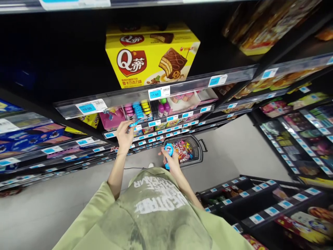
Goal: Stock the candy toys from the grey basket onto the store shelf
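Note:
My left hand [125, 133] is at the front edge of a shelf, its fingers pinched on a small blue round pack [134, 124]. Just beyond it stands a display box with pink round packs [129, 110], blue round packs [137, 109] and yellow round packs [146, 107] in stacks. Lower and to the right, my right hand [172, 161] is closed around a blue round pack with a cartoon picture [169, 149]; more blue shows beneath it. Under that hand stands a dark shopping basket [198, 152] with many colourful wrapped sweets [184, 150] inside.
A yellow cake box [153, 59] stands on the shelf above. Purple bottles with round tops [163, 109] and a pink package [112, 118] flank the display box. Price-tagged shelf edges [187, 83] jut out ahead. A lower rack [249, 201] is at the right, over grey floor [234, 149].

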`<state>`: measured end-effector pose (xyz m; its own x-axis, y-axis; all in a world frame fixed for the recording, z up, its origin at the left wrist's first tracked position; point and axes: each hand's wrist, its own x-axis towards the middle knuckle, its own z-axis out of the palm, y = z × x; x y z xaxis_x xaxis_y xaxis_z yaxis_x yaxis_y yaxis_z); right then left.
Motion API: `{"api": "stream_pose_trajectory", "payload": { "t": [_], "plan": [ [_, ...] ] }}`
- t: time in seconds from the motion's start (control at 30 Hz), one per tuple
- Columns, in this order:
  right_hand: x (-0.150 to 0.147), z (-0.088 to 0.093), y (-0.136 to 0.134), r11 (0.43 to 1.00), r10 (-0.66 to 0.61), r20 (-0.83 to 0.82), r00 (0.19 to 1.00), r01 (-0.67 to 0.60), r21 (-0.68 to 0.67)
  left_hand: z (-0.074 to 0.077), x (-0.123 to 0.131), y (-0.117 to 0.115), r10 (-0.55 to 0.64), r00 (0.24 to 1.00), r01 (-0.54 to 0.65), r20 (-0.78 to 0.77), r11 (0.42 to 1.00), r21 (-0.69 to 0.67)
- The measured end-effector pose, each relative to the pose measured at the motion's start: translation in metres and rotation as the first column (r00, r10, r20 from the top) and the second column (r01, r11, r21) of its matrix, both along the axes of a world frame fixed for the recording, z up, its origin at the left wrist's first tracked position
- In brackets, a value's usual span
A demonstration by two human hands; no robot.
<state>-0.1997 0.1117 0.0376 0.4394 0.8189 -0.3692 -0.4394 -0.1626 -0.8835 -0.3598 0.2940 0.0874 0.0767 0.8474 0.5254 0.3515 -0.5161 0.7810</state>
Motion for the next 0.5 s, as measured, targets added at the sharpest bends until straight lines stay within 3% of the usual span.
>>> {"api": "stream_pose_trajectory", "payload": {
  "t": [0.23,0.4,0.5],
  "plan": [
    [0.006,-0.01,-0.009,1.0,-0.016,0.009,1.0,0.016,-0.007,-0.004,0.007,0.01,0.021,0.984,0.002,-0.177,0.992,0.127],
    [0.008,-0.01,-0.012,1.0,-0.013,-0.007,1.0,0.013,-0.022,0.001,0.013,0.011,-0.014,0.89,0.094,-0.455,0.984,0.154],
    [0.009,-0.01,-0.013,0.999,-0.009,-0.026,1.0,0.008,-0.04,0.002,0.021,0.011,0.026,0.872,0.064,-0.489,0.984,0.167]
  ]
}}
